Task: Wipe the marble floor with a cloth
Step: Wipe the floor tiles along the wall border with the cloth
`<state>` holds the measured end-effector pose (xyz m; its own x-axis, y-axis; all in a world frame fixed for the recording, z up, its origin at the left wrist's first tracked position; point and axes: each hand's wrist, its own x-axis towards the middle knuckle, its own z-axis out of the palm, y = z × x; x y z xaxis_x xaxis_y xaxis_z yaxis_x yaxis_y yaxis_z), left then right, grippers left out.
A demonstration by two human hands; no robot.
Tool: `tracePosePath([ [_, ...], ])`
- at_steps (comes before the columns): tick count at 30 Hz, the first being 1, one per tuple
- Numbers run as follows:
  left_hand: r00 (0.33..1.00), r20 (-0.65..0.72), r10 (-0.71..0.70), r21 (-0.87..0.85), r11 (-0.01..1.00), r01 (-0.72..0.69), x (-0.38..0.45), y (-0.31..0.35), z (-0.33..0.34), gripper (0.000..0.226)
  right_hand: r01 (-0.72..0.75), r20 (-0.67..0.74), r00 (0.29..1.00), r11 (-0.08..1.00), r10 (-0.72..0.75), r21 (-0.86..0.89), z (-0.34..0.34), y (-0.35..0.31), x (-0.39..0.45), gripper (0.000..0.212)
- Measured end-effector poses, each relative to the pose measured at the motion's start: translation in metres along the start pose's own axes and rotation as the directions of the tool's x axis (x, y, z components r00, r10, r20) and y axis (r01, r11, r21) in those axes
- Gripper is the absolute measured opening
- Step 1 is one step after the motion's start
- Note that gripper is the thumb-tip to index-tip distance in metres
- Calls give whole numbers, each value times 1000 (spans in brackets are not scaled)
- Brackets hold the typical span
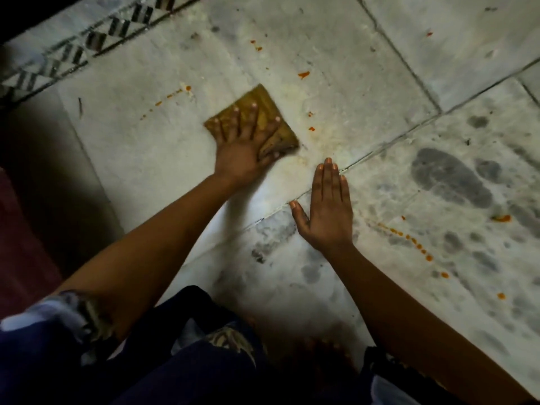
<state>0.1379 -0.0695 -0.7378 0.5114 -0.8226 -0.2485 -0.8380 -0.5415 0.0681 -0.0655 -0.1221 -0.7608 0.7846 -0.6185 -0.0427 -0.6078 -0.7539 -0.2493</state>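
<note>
Both hands lie flat with straight fingers on the orange-spattered white marble floor [336, 54]: left hand [245, 141] presses the folded mustard-yellow cloth [264, 105], right hand [328, 209] just beside that cloth, bare.

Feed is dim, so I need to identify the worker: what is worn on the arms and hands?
Both forearms are bare. The left hand and right hand wear no gloves or rings. A rolled-up patterned sleeve in white, grey and brown bunches near the left elbow.
</note>
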Motion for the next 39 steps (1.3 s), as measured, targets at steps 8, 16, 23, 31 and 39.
tracePosePath([
  [8,959,1,285,96,954,-283,-86,-70,17,66,0,10,1000,1000,0,-2,2,0,0,80],
  [16,998,67,24,1,1000,-24,-27,-34,-8,68,18,25,1000,1000,-17,-22,-1,-3,0,78],
  [23,986,-15,164,-21,986,-165,-118,-84,26,71,200,48,979,980,-199,-17,-11,-26,14,68],
  [31,941,68,-332,-204,918,339,-38,-134,-4,65,397,110,911,918,-397,17,8,-52,69,65],
  [39,996,-76,-50,-96,994,43,-81,-133,20,69,404,93,910,915,-404,19,14,-47,75,66],
])
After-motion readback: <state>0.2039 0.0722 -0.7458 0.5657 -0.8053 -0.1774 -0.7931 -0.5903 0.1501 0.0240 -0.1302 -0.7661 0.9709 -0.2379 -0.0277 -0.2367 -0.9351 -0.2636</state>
